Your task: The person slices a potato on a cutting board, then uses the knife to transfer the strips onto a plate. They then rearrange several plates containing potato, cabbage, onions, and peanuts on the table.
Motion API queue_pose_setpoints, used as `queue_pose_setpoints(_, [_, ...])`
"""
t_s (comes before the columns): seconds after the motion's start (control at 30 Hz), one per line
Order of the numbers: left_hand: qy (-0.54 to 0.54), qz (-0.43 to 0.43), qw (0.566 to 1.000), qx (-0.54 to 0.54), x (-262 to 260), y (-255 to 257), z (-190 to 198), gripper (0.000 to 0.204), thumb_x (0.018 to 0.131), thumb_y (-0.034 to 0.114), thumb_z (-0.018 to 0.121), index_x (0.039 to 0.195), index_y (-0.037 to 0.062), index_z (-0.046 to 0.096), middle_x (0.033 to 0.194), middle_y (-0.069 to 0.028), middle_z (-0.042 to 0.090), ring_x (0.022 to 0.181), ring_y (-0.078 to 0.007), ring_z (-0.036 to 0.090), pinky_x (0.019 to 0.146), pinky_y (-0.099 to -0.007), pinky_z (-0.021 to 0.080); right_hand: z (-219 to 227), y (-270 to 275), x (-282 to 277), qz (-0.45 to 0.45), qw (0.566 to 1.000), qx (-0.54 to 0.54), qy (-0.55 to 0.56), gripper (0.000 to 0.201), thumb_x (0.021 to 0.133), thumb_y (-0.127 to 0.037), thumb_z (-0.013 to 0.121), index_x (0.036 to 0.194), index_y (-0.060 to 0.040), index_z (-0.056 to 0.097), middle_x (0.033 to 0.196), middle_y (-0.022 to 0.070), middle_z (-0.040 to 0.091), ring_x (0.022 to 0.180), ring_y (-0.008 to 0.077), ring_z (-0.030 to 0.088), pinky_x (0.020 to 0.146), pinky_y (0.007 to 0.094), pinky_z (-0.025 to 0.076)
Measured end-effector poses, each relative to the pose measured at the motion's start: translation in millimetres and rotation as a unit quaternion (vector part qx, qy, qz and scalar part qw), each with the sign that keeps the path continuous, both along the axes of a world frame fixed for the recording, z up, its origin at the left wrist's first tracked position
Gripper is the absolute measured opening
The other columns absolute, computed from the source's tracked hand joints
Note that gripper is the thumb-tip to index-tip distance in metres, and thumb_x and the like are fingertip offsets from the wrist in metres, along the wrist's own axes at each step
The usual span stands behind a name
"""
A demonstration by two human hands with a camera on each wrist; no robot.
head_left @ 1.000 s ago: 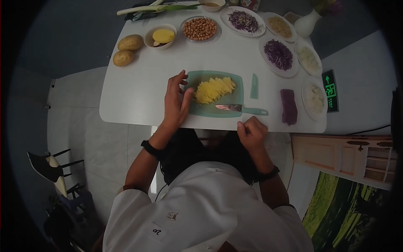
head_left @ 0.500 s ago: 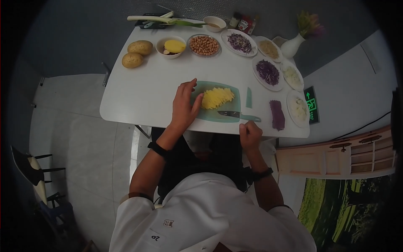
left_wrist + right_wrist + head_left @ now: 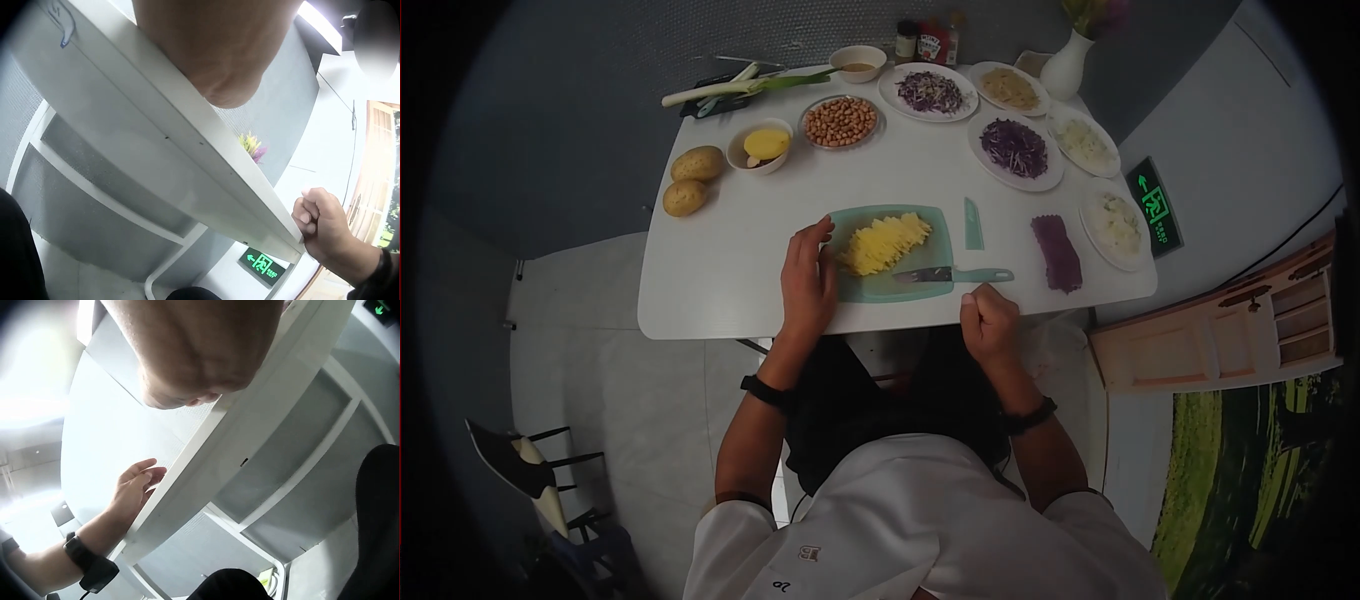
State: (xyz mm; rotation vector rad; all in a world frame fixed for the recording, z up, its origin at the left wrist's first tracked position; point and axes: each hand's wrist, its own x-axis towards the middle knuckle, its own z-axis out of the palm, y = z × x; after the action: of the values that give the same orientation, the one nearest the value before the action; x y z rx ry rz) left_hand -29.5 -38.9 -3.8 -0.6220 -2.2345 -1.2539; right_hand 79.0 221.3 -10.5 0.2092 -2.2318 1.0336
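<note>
In the head view, we see the potato strips (image 3: 887, 244) near the middle of the frame, heaped on the left and centre of a green cutting board (image 3: 875, 291). They are thin, pale yellow and slanted together in an elongated pile. Below them lies a knife (image 3: 975, 275), blade on the board and green handle reaching past its right edge onto the white surface (image 3: 730, 265); a green knife sheath (image 3: 973, 223) lies just above and to the right. The left grip (image 3: 807, 280) is beside the board's left edge, its fingers relaxed and slightly bent; we cannot tell whether it touches the board. The right grip (image 3: 990, 322), just under the knife handle, has its fingers curled together into a fist.

Compared with half a second earlier, we find the surface lower in the frame and the two whole potatoes (image 3: 693, 181) further left. Pile, board and knife keep the same arrangement, and the right fist remains below the handle.

In the left wrist view, we see the right fist at lower right by the surface's edge, above a green exit sign (image 3: 262, 265).

In the right wrist view, we see the left fingers loosely bent, left of centre, above a black wrist strap (image 3: 80, 553).
</note>
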Motion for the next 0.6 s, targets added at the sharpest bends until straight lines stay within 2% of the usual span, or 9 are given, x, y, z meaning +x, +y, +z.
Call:
queue_pose_setpoints(0.13, [0.003, 0.000, 1.000, -0.018, 3.3, -3.1, 0.7, 0.055, 0.089, -0.018, 0.051, 0.138, 0.0053, 0.060, 0.112, -0.0140, 0.067, 0.098, -0.0294, 0.066, 0.082, -0.0371, 0.055, -2.1, -1.0, -0.7, 0.000, 1.000, -0.007, 0.010, 0.029, 0.088, -0.003, 0.070, 0.069, -0.0014, 0.047, 0.065, 0.0128, 0.051, 0.052, 0.0325, 0.054, 0.048, 0.0402, 0.041])
queue_pose_setpoints(0.2, [0.009, -0.011, 0.999, -0.043, 3.5, -5.0, 1.7, 0.051, 0.085, -0.019, 0.052, 0.127, 0.0034, 0.068, 0.099, -0.0119, 0.065, 0.091, -0.0282, 0.063, 0.077, -0.0370, 0.053, -1.8, 0.0, -0.6, 0.002, 1.000, -0.012, 0.015, 0.029, 0.085, -0.002, 0.071, 0.068, -0.0018, 0.047, 0.065, 0.0117, 0.052, 0.051, 0.0311, 0.054, 0.048, 0.0393, 0.042])
queue_pose_setpoints(0.23, [0.009, -0.014, 0.999, -0.044, 4.4, -3.8, 2.8, 0.051, 0.085, -0.019, 0.052, 0.127, 0.0034, 0.068, 0.099, -0.0119, 0.065, 0.091, -0.0282, 0.063, 0.077, -0.0370, 0.053, -1.9, 0.6, -0.3, 0.003, 1.000, -0.010, 0.015, 0.029, 0.084, -0.001, 0.071, 0.068, -0.0021, 0.047, 0.065, 0.0110, 0.052, 0.051, 0.0306, 0.054, 0.048, 0.0389, 0.042])
queue_pose_setpoints(0.3, [-0.010, -0.002, 0.999, -0.042, 6.7, -3.0, 4.8, 0.047, 0.085, -0.022, 0.048, 0.117, 0.0024, 0.073, 0.094, -0.0103, 0.058, 0.084, -0.0221, 0.060, 0.071, -0.0315, 0.049, -1.5, 0.4, 0.3, 0.001, 1.000, -0.010, 0.015, 0.029, 0.083, 0.000, 0.072, 0.067, -0.0025, 0.047, 0.065, 0.0103, 0.053, 0.051, 0.0300, 0.055, 0.047, 0.0385, 0.042])
queue_pose_setpoints(0.53, [-0.012, 0.000, 0.999, -0.049, 7.4, -1.7, 6.3, 0.043, 0.086, -0.020, 0.048, 0.115, 0.0008, 0.073, 0.089, -0.0099, 0.051, 0.078, -0.0225, 0.054, 0.068, -0.0299, 0.044, -0.8, -0.1, -0.1, 0.004, 1.000, -0.006, 0.017, 0.033, 0.083, -0.001, 0.075, 0.067, -0.0034, 0.046, 0.063, 0.0102, 0.052, 0.049, 0.0296, 0.054, 0.046, 0.0382, 0.041])
queue_pose_setpoints(0.6, [-0.005, -0.004, 0.999, -0.046, 7.0, -0.9, 6.6, 0.039, 0.090, -0.018, 0.049, 0.115, 0.0008, 0.072, 0.088, -0.0103, 0.050, 0.077, -0.0228, 0.053, 0.068, -0.0298, 0.043, -0.9, 1.4, 0.3, 0.004, 1.000, -0.003, 0.022, 0.035, 0.084, -0.002, 0.076, 0.067, -0.0034, 0.045, 0.062, 0.0100, 0.051, 0.049, 0.0296, 0.053, 0.046, 0.0382, 0.041])
